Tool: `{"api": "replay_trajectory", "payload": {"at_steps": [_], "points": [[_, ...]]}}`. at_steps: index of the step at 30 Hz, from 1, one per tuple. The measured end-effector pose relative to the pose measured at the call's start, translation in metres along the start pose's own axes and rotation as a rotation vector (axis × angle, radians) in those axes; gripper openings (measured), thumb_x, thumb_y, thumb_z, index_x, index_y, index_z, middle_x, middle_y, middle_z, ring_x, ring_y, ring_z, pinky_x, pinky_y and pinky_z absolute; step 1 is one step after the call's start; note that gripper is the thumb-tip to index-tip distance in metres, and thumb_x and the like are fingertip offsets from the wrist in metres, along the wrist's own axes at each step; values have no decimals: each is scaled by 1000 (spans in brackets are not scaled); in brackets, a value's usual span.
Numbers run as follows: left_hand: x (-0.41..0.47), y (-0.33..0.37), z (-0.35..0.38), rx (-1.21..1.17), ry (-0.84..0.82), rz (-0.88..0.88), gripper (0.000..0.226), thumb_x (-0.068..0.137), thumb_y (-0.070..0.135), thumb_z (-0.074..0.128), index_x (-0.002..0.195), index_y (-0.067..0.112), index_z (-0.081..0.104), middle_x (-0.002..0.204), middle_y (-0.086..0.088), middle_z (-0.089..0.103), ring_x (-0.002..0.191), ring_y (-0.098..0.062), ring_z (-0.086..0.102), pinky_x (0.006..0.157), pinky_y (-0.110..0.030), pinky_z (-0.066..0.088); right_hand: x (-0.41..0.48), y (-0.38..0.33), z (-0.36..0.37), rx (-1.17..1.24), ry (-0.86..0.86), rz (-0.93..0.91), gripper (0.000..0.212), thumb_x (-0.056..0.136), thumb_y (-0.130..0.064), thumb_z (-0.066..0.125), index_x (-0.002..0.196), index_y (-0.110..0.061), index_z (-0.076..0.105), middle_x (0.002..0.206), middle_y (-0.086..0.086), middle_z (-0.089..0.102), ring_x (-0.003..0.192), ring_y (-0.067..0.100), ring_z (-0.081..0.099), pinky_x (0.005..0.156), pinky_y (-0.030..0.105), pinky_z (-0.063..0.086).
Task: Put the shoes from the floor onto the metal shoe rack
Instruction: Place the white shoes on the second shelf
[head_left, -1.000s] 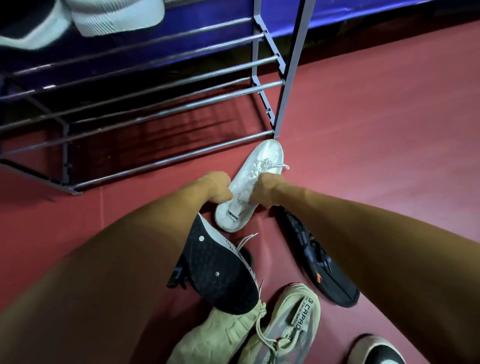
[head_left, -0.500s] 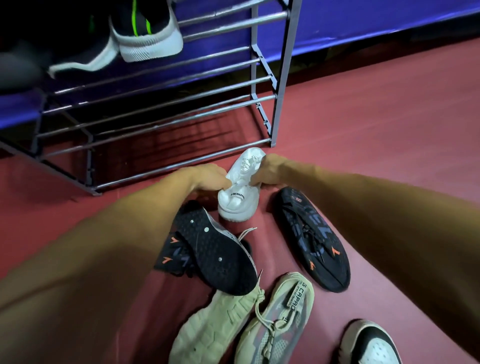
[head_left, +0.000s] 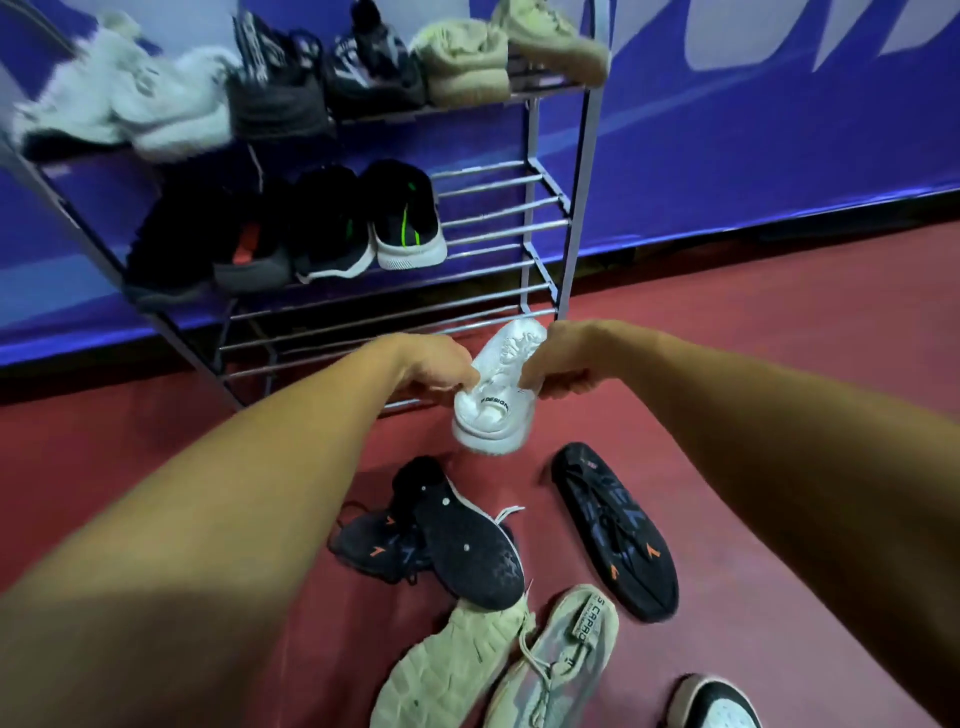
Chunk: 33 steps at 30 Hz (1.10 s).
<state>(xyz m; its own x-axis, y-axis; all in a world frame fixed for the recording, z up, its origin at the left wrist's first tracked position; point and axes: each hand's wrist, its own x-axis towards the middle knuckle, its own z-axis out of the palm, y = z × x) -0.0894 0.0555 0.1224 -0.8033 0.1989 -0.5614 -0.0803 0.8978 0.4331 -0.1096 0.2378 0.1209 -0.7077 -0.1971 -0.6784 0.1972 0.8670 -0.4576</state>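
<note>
White shoe (head_left: 496, 395) is up off the floor (head_left: 779, 374) and hanging between both hands, heel towards the camera, toe pointing at the metal shoe rack (head_left: 582, 208). The left hand (head_left: 436, 366) pinches one side of the collar and the right hand (head_left: 563, 364) pinches the other, fingers curled tight, a two-sided grip with nothing else in it! It sits just in front of the foot of the rack, apart from it, so this looks like the carry step: pick-up done, placement not yet made. Bare rails (head_left: 493, 202) show at the right end of the middle shelf, beside the black shoe with the green stripe (head_left: 408, 218), and the tiers below look free too; which one is meant, I cannot tell. Next move, as I judge it: lift and push forward, level the sole, set it across at least two rails so it doesn't tip through, then let go. Plenty left down below: a black shoe lying sole-up (head_left: 467, 551), another black one with orange marks (head_left: 615, 530), a beige pair (head_left: 561, 660), and a black-and-white toe (head_left: 714, 706) at the frame's edge
</note>
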Motion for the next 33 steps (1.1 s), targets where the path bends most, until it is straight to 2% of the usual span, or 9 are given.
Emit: {"api": "replay_trajectory", "payload": {"at_steps": [3, 6, 10, 16, 20, 24, 27, 30, 33], "points": [[-21, 19, -15, 41, 74, 23, 6, 90, 15, 55, 87, 9, 55, 66, -7, 43, 56, -18, 33, 47, -27, 25, -19, -14, -8, 47, 48, 46, 14, 94, -20, 55, 83, -12, 56, 72, 8, 51, 56, 16, 41, 55, 25, 31], [-36, 28, -23, -42, 162, 47, 6, 90, 14, 56, 90, 9, 59, 64, -2, 42, 54, -15, 34, 45, -25, 26, -30, -17, -11, 228, 157, 42, 12, 94, -15, 56, 83, -11, 53, 64, 8, 49, 51, 16, 41, 51, 24, 30], [-36, 18, -16, -260, 315, 67, 26, 85, 11, 58, 63, 16, 46, 58, 3, 38, 52, -11, 31, 44, -24, 24, -36, -2, -16, 463, 274, -41, 21, 87, -15, 69, 73, -12, 54, 54, 3, 50, 39, 12, 44, 42, 19, 30], [-31, 11, -18, -365, 416, 114, 23, 84, 14, 59, 64, 18, 49, 60, 5, 42, 54, -11, 35, 46, -24, 27, -39, 7, -23, 660, 218, -156, 23, 82, -26, 77, 95, -13, 63, 77, 7, 65, 50, 12, 48, 46, 22, 32], [-31, 10, -18, -498, 402, 152, 15, 81, 15, 61, 69, 18, 52, 56, 6, 42, 54, -13, 35, 48, -23, 27, -35, 4, -26, 732, 235, -242, 18, 81, -21, 76, 85, -13, 60, 62, 2, 51, 50, 11, 44, 49, 24, 32], [-39, 11, -24, -677, 365, 134, 4, 83, 22, 64, 84, 19, 62, 57, 7, 47, 39, -6, 36, 43, -16, 28, -33, 1, -30, 865, 254, -308, 16, 83, -17, 73, 78, -16, 57, 57, -2, 43, 50, 9, 35, 53, 25, 26], [-41, 9, -26, -740, 278, 82, 16, 81, 34, 67, 91, 23, 61, 67, 5, 50, 44, -7, 39, 50, -23, 31, -33, -6, -29, 932, 252, -340, 12, 86, -13, 70, 80, -15, 59, 52, -5, 43, 50, 8, 38, 54, 24, 27], [-42, 5, -24, -784, 201, 30, 23, 80, 42, 68, 88, 22, 58, 59, 7, 45, 42, -6, 41, 49, -23, 30, -29, -12, -29, 981, 258, -362, 7, 88, -12, 69, 86, -13, 62, 46, -8, 45, 47, 6, 39, 55, 24, 27], [-41, 1, -25, -882, 200, 35, 22, 83, 43, 71, 79, 23, 64, 53, 10, 51, 48, -6, 48, 52, -24, 29, -21, -18, -32, 1038, 269, -382, 12, 86, -16, 72, 94, -12, 64, 48, -9, 44, 43, 4, 40, 55, 23, 28]]}}
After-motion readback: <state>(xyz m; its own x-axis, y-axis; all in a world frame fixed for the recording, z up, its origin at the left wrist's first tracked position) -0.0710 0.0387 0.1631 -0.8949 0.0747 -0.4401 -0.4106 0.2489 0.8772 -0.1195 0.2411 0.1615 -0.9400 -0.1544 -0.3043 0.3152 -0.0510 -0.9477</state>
